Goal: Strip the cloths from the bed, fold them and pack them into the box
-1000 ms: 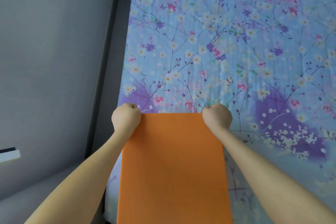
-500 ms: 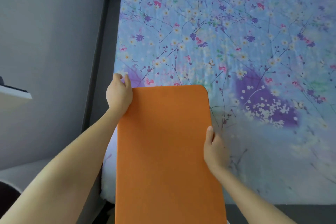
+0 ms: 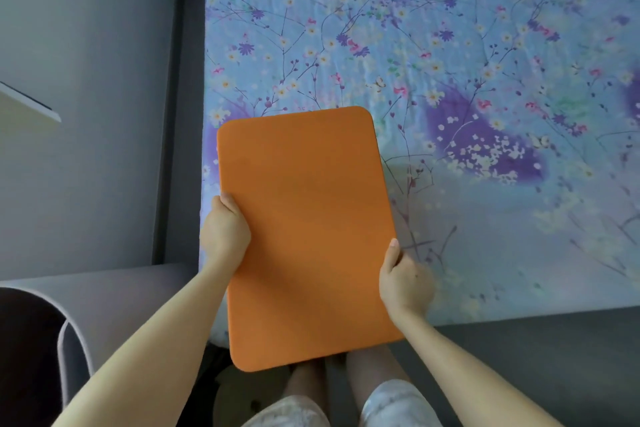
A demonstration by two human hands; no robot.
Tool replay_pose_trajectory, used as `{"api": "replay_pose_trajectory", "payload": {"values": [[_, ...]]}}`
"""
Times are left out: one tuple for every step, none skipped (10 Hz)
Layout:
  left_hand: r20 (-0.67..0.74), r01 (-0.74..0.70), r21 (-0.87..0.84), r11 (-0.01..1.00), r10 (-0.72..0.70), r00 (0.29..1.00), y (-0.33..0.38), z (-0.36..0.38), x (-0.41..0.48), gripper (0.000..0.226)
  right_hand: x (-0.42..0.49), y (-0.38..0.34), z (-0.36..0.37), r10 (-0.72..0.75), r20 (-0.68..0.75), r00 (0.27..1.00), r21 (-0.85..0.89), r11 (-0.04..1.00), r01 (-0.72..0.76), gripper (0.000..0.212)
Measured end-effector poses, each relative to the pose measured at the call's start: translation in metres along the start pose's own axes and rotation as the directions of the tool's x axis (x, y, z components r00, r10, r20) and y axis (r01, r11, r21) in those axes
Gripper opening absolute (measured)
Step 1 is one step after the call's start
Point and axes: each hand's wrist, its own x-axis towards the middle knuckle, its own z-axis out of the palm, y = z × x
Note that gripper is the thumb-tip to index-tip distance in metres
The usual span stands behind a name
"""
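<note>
**Operator:** Hands first: what are they doing, and what is changing?

**Inspector:** The left hand (image 3: 225, 231) is grasping the left long edge of the orange cloth (image 3: 306, 236), thumb on top and fingers wrapped under. The right hand (image 3: 405, 279) is grasping the right long edge lower down, thumb (image 3: 393, 246) lying along the rim. One second ago both fists were clenched on the far corners; since then both grips have been sliding down to the sides. The cloth's rounded far corners are now showing free, and its near edge is now hanging out past the foot of the bed, over the person's knees (image 3: 311, 378).

**Operator:** Meaning for the task?

**Inspector:** By judgement, the fold is finishing and the carry is beginning: the piece is reading as flat, compact and supported at both sides, ready for packing.

**Operator:** Position of the cloth relative to the hands?

**Inspector:** It is spanning directly between them, tilting slightly clockwise, its far half lying over the floral sheet (image 3: 450, 45) near the bed's left corner. Contact with the sheet cannot be confirmed.

**Operator:** And the box?

**Inspector:** A dark, grey-rimmed container (image 3: 41, 333) is showing at lower left, just beside the left forearm. Whether it is the box cannot be confirmed.
</note>
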Motion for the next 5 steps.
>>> {"api": "replay_pose_trajectory", "payload": {"values": [[0.000, 0.009, 0.034, 0.999, -0.009, 1.000, -0.004, -0.005, 0.002, 0.054, -0.005, -0.003, -0.004, -0.001, 0.014, 1.000, 0.007, 1.000, 0.001, 0.072], [0.089, 0.032, 0.075, 0.997, -0.038, 0.995, -0.007, -0.019, 0.012, 0.058, -0.020, -0.011, -0.010, -0.017, 0.065, 0.998, 0.065, 0.998, 0.013, 0.068], [0.198, -0.010, 0.105, 0.994, -0.011, 0.980, -0.003, -0.032, 0.006, 0.058, -0.029, -0.006, -0.017, -0.034, 0.123, 0.992, 0.081, 0.996, 0.024, 0.064], [0.164, -0.025, 0.107, 0.994, 0.008, 0.986, 0.007, -0.034, -0.016, 0.054, -0.017, 0.004, -0.033, -0.087, 0.262, 0.961, 0.109, 0.992, 0.060, 0.062], [0.015, -0.028, 0.119, 0.993, 0.026, 1.000, 0.014, -0.038, -0.045, 0.053, 0.002, 0.018, -0.060, -0.224, 0.321, 0.920, 0.155, 0.971, 0.183, 0.051]]}}
